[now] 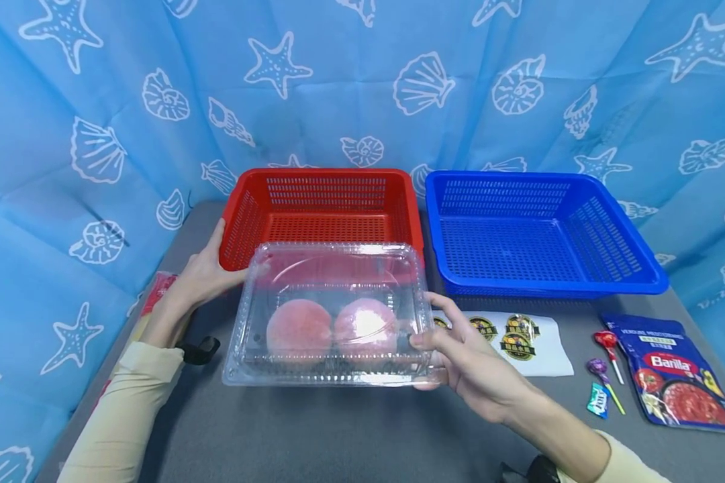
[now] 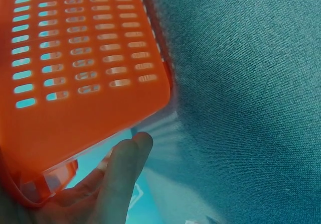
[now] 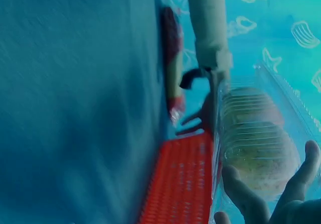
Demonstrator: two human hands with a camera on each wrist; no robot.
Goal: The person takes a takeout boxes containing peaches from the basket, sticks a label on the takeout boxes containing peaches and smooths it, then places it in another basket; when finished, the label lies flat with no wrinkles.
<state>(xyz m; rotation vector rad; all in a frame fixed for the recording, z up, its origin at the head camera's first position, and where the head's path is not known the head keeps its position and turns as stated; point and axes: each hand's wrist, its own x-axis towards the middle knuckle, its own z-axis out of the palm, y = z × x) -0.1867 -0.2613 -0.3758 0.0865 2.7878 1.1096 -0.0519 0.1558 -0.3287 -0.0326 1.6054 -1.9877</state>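
My right hand (image 1: 477, 362) grips the right side of a clear plastic clamshell box (image 1: 332, 268), thumb on the near face. Two round pink peaches (image 1: 299, 330) lie inside it, also visible through the ribbed wall in the right wrist view. The box is tilted above the table, overlapping the front of the red basket (image 1: 332, 176). At that basket's left side, my left hand (image 1: 204, 272) has its fingers extended along the outer wall. Its thumb reaches toward the front corner, partly seen through the box. In the left wrist view the fingers (image 2: 125, 169) are straight beside the perforated wall.
To the right of the red basket stands a blue basket (image 1: 550, 285). In front of it lies a white sheet of stickers (image 1: 546, 349). Lollipops (image 1: 607, 341), a small wrapped candy (image 1: 598, 400) and a Barilla pouch (image 1: 677, 376) are at right. A red-and-yellow package (image 1: 160, 288) lies far left.
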